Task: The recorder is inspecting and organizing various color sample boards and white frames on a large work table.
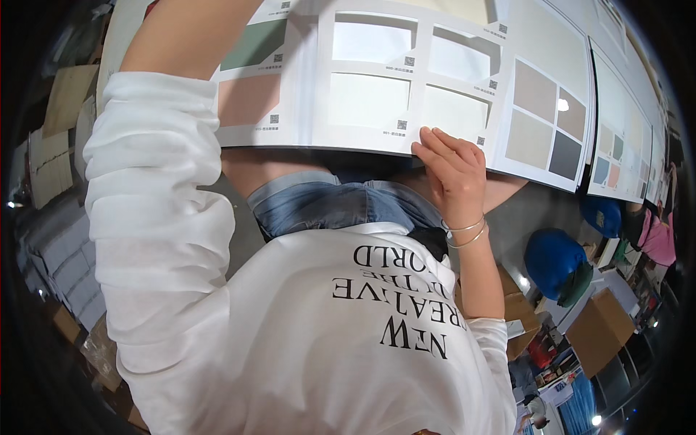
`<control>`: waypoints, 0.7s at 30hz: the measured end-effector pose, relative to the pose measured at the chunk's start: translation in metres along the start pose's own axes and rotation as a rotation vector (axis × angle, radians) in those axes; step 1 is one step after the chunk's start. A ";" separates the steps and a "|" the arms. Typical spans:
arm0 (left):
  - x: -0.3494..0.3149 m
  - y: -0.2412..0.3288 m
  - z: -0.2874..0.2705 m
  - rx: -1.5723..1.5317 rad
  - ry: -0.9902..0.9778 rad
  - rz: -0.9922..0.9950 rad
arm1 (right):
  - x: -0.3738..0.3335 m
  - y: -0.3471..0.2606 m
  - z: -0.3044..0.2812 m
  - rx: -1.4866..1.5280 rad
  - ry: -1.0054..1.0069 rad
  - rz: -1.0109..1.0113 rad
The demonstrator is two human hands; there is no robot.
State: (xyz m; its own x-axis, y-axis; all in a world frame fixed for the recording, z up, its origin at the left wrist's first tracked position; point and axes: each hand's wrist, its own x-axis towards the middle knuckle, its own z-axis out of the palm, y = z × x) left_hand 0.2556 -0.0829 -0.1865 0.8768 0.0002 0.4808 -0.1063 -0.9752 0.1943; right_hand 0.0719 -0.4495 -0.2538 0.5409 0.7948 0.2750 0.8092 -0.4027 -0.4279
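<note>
Large white cardboard sample book (355, 137) with rectangular cut-out windows lies spread above lap. Right hand (458, 168): fingers rest on its near edge, beside pale cream rectangular swatch (444, 109); thumb hidden, grasp cannot be told. Left hand out of view. Best: light fingertips, page steady, swatch face untouched.

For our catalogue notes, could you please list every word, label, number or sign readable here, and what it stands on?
Large black upside-down lettering on the white top: partly readable, but I won't copy it.
Captions and square codes by swatches in the sample book: too small to read.
Marking on the blue item at right: too small.
</note>
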 end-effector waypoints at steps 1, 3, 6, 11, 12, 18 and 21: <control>-0.001 -0.001 0.000 -0.007 0.002 0.004 | 0.000 0.000 0.000 0.003 0.004 -0.004; -0.002 -0.003 0.001 0.035 0.009 0.038 | -0.001 0.000 0.002 -0.001 0.007 -0.003; -0.003 -0.004 0.002 0.027 0.016 0.056 | -0.001 0.000 0.002 0.005 0.019 0.006; -0.003 -0.002 0.003 0.047 -0.007 0.042 | -0.004 0.000 -0.002 -0.013 -0.039 -0.007; -0.004 -0.001 0.003 0.054 -0.004 0.027 | -0.005 0.000 -0.002 -0.016 -0.039 -0.005; -0.003 0.006 0.004 0.064 -0.018 0.029 | -0.034 -0.003 -0.006 -0.149 0.102 0.151; -0.005 0.014 -0.001 0.056 -0.043 -0.009 | -0.051 0.013 -0.008 -0.107 0.298 0.320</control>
State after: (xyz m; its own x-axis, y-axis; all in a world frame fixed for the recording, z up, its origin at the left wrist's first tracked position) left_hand 0.2492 -0.0967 -0.1849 0.8969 0.0006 0.4422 -0.0730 -0.9861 0.1492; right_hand 0.0571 -0.4989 -0.2666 0.7975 0.4637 0.3859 0.6012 -0.6641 -0.4444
